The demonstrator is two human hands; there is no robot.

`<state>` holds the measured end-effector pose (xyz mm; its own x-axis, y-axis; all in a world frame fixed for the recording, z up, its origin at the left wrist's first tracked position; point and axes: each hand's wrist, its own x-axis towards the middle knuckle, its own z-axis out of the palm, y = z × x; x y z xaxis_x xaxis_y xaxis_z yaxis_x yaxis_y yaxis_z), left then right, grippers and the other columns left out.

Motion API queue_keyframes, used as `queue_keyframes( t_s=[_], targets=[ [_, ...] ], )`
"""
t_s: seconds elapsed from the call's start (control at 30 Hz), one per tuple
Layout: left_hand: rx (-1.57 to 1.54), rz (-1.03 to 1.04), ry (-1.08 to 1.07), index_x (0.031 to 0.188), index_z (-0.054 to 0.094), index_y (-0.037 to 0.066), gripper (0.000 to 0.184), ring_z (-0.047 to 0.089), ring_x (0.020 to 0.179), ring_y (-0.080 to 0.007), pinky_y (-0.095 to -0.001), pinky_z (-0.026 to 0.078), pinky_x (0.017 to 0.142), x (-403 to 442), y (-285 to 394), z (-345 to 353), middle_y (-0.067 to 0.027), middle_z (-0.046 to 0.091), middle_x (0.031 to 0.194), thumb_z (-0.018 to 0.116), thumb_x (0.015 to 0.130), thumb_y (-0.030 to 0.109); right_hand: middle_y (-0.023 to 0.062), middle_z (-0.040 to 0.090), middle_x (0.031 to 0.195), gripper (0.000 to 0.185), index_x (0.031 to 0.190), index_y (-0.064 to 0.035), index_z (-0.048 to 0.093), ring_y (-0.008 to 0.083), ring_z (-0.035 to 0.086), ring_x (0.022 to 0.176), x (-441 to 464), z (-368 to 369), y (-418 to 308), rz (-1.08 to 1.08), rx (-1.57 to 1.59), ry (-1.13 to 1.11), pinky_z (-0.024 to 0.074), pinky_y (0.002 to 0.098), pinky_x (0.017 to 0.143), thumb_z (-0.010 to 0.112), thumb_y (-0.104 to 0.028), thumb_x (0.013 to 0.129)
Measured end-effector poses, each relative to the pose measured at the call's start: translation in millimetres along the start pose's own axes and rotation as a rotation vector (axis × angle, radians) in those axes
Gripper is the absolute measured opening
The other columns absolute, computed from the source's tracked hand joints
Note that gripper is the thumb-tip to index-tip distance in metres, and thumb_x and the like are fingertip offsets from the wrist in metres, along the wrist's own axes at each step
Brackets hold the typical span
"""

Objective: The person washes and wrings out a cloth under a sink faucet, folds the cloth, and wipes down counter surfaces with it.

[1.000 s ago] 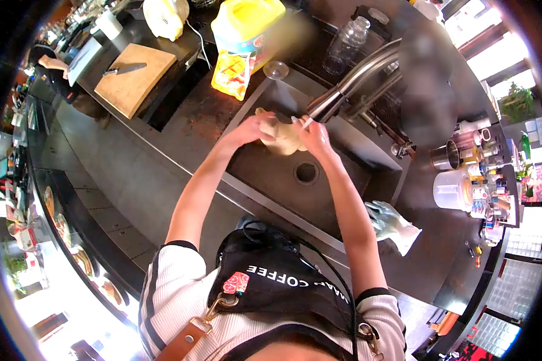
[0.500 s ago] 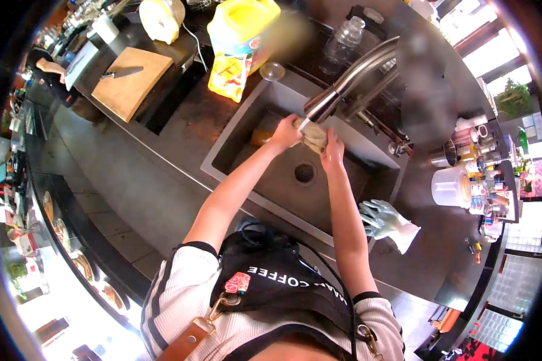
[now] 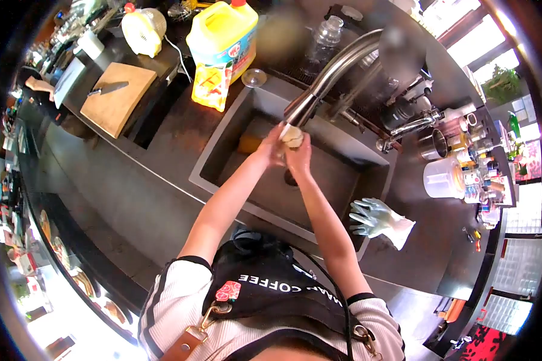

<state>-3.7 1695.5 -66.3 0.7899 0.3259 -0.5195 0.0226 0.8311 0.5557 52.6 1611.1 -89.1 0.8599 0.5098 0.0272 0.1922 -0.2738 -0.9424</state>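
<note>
Both my hands are closed around a bunched beige cloth [image 3: 293,138], just below the faucet [image 3: 334,67] and over the grey sink [image 3: 213,157]. My left hand [image 3: 273,148] grips it from the left, and my right hand [image 3: 298,157] presses in from the right. Folds of the cloth show between the fingers; the rest is hidden in the hands. Against the sink's left inner wall lies an orange-brown object [image 3: 247,143], partly behind my left hand. The drain [image 3: 290,178] is partly covered by my right hand.
Pale rubber gloves [image 3: 379,221] lie over the sink's right rim. Left of the sink stand a yellow jug [image 3: 222,36], a yellow packet [image 3: 212,87] and a cutting board [image 3: 119,99] with a knife [image 3: 108,88]. A glass jar [image 3: 326,39] stands behind; a white tub [image 3: 443,178] stands right.
The cloth was stretched between my hands and is now squeezed into a compact bunch. My right hand has come in toward my left. The whole view has shifted slightly.
</note>
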Motion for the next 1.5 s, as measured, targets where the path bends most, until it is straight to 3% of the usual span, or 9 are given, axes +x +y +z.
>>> queue_keyframes(
  t_s=[0.23,0.33,0.43,0.8,0.93,1.07,1.17,1.43,1.5],
  targets=[
    [-0.257,-0.009,0.057,0.111,0.061,0.008,0.037,0.063,0.100,-0.0225,-0.0372,0.054,0.081,69.5,-26.2,-41.7,-0.0062,0.065,0.110,0.040,0.098,0.036,0.0181,0.045,0.133,0.060,0.123,-0.0052,0.050,0.0287,0.041,0.126,5.7,-33.2,14.8,-0.186,0.128,-0.143,0.0351,0.0440,0.103,0.077,-0.013,0.070],
    [-0.114,0.059,-0.027,0.111,0.061,0.007,0.036,0.066,0.090,-0.0208,-0.0347,0.056,0.074,75.1,-28.2,-43.1,-0.0071,0.067,0.103,0.042,0.098,0.035,0.0045,0.062,0.086,0.035,0.112,-0.0030,0.051,0.0120,0.059,0.074,20.2,-88.9,30.2,-0.176,0.356,0.119,0.0494,0.0272,0.066,0.070,-0.012,0.084],
    [-0.098,0.097,0.054,0.107,0.061,0.007,0.033,0.066,0.081,-0.0206,-0.0349,0.055,0.069,70.0,-23.2,-26.5,-0.0069,0.067,0.094,0.045,0.097,0.034,0.0086,0.060,0.095,0.032,0.111,0.0040,0.051,0.0142,0.060,0.078,51.5,-135.2,39.6,-0.056,0.224,0.484,0.0542,0.0280,0.066,0.064,-0.017,0.090],
    [-0.406,-0.099,0.152,0.084,0.059,0.009,0.025,0.060,0.059,-0.0191,-0.0309,0.048,0.046,31.8,-1.8,-37.8,-0.0018,0.058,0.067,0.049,0.093,0.030,0.0161,0.063,0.100,0.044,0.122,0.0057,0.058,0.0244,0.065,0.083,78.2,-150.8,47.5,0.018,-0.185,0.330,0.0491,0.0338,0.078,0.060,-0.018,0.085],
    [-0.437,-0.072,0.112,0.085,0.064,0.011,0.018,0.063,0.070,-0.0218,-0.0376,0.053,0.062,41.2,-12.7,-59.3,-0.0031,0.064,0.077,0.053,0.088,0.025,0.0151,0.061,0.100,0.042,0.119,0.0058,0.059,0.0253,0.063,0.084,80.1,-148.0,48.9,-0.059,-0.309,0.342,0.0487,0.0350,0.078,0.061,-0.017,0.084],
    [-0.539,-0.165,-0.293,0.087,0.064,0.009,0.018,0.064,0.067,-0.0242,-0.0385,0.054,0.058,56.4,-23.8,-83.1,-0.0049,0.064,0.077,0.052,0.090,0.023,0.0174,0.054,0.119,0.053,0.130,0.0071,0.048,0.0257,0.059,0.099,71.7,-152.0,27.3,0.061,-0.222,0.218,0.0470,0.0368,0.085,0.061,-0.018,0.085],
    [-0.285,-0.089,-0.011,0.091,0.063,0.010,0.026,0.063,0.067,-0.0197,-0.0348,0.054,0.056,54.7,-27.7,-66.5,-0.0032,0.063,0.080,0.042,0.097,0.025,0.0211,0.043,0.132,0.065,0.139,0.0055,0.035,0.0351,0.049,0.116,43.1,-114.0,18.1,-0.053,-0.522,0.440,0.0416,0.0411,0.097,0.061,-0.012,0.081],
    [-0.403,-0.119,0.171,0.116,0.061,0.008,0.036,0.062,0.105,-0.0217,-0.0370,0.053,0.090,23.5,-57.2,-17.4,-0.0070,0.065,0.114,0.038,0.100,0.031,0.0240,0.031,0.144,0.083,0.143,-0.0085,0.033,0.0437,0.030,0.133,-60.7,-55.9,-13.1,-0.801,-0.789,-0.292,0.0283,0.0503,0.110,0.064,0.001,0.067],
    [0.510,-0.024,0.298,0.116,0.063,0.004,0.046,0.064,0.101,-0.0235,-0.0354,0.053,0.080,2.6,-53.3,3.7,-0.0067,0.066,0.113,0.042,0.098,0.042,0.0229,0.031,0.144,0.082,0.144,-0.0088,0.032,0.0433,0.032,0.132,-47.7,-59.0,-4.4,-0.832,-0.826,-0.256,0.0300,0.0506,0.108,0.065,0.000,0.069]
  ],
)
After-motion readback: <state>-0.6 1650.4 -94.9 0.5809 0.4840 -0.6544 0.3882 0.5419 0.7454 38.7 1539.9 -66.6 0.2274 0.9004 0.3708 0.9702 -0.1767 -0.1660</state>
